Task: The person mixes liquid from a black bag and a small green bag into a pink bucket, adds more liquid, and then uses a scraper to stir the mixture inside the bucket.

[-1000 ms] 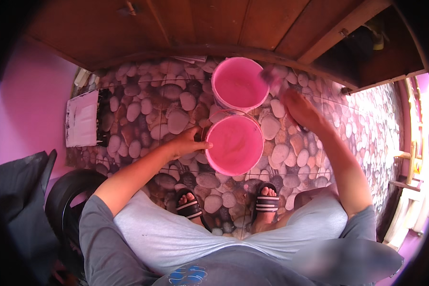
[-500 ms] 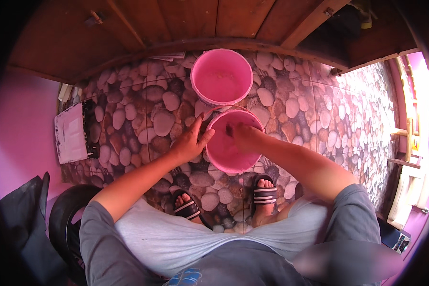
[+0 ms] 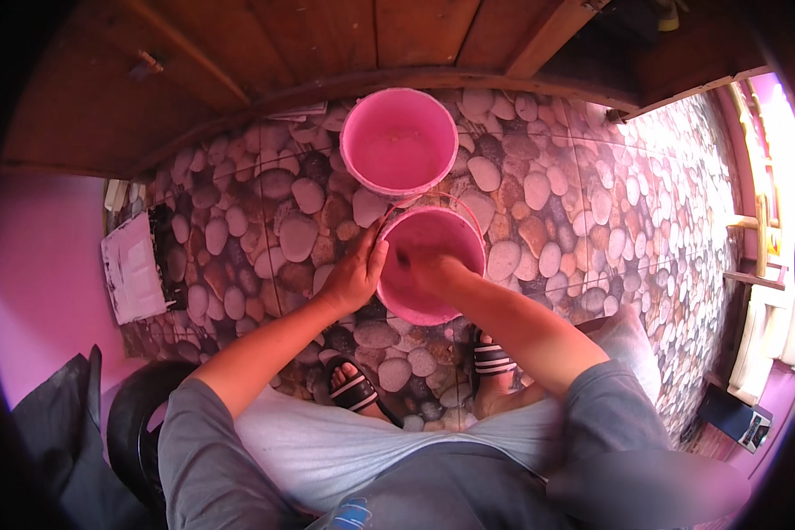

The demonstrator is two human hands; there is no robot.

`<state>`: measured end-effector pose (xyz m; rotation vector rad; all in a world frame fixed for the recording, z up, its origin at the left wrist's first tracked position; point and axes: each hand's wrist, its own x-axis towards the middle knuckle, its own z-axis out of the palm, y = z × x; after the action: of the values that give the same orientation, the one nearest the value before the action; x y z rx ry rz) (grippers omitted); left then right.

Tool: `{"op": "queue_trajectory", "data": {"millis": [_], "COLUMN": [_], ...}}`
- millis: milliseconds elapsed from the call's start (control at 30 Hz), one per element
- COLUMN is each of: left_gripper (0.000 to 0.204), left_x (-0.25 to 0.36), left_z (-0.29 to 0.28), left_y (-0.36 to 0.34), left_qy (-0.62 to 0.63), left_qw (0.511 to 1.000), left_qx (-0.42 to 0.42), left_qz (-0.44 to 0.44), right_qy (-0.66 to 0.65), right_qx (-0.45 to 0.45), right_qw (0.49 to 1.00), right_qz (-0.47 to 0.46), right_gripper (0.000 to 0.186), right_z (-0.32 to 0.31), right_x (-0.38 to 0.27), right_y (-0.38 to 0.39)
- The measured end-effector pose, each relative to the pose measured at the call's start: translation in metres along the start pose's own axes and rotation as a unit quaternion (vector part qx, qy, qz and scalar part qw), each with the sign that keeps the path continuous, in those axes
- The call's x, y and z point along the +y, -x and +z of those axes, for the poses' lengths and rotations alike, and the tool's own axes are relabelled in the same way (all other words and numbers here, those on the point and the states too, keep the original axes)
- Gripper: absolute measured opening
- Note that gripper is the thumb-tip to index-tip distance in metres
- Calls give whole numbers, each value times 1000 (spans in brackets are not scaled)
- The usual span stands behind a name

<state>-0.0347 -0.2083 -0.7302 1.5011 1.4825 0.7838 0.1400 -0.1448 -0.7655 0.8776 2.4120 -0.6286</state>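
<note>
A pink bucket point(image 3: 433, 311) stands between my feet, with a thin wire handle point(image 3: 465, 205) raised at its far rim. My left hand point(image 3: 359, 276) holds the bucket by its left side, the thumb along the rim. Reaching down inside is my right hand point(image 3: 430, 267), its fingers closed and partly hidden. A small dark patch shows by those fingers; I cannot make out whether it is a held thing. Just beyond, close to the first, is a second pink bucket point(image 3: 399, 146) with pale residue on its bottom.
Pebble-patterned tiles point(image 3: 300, 238) cover the floor. A wooden panel point(image 3: 309, 44) runs along the far side. At the left lies a white-smeared board point(image 3: 134, 269), near a black curved seat point(image 3: 137, 424). Pale wooden pieces point(image 3: 755, 349) stand by the right wall.
My right hand has shifted left inside the near bucket, and its forearm has swung left. The left hand stays at the rim. The whole view has tilted slightly.
</note>
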Motion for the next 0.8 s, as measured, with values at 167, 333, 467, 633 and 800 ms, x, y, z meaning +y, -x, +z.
{"op": "queue_trajectory", "data": {"millis": [167, 333, 467, 633, 800], "left_gripper": [53, 53, 54, 55, 55], "left_x": [0, -2, 3, -1, 9], "left_z": [6, -1, 1, 8, 6], "left_y": [-5, 0, -6, -4, -4], "left_qy": [28, 34, 41, 59, 88], "left_qw": [999, 999, 999, 998, 996], "left_qx": [5, 10, -3, -5, -15], "left_qz": [24, -9, 12, -1, -8], "right_qy": [234, -65, 74, 40, -31], "right_qx": [-36, -119, -143, -144, -86], "right_qw": [971, 986, 986, 983, 996], "right_qz": [-11, 97, 41, 111, 8], "right_gripper": [31, 32, 31, 31, 28], "right_z": [23, -38, -41, -38, -2], "right_x": [22, -18, -5, -5, 13], "right_y": [-26, 8, 11, 3, 5]}}
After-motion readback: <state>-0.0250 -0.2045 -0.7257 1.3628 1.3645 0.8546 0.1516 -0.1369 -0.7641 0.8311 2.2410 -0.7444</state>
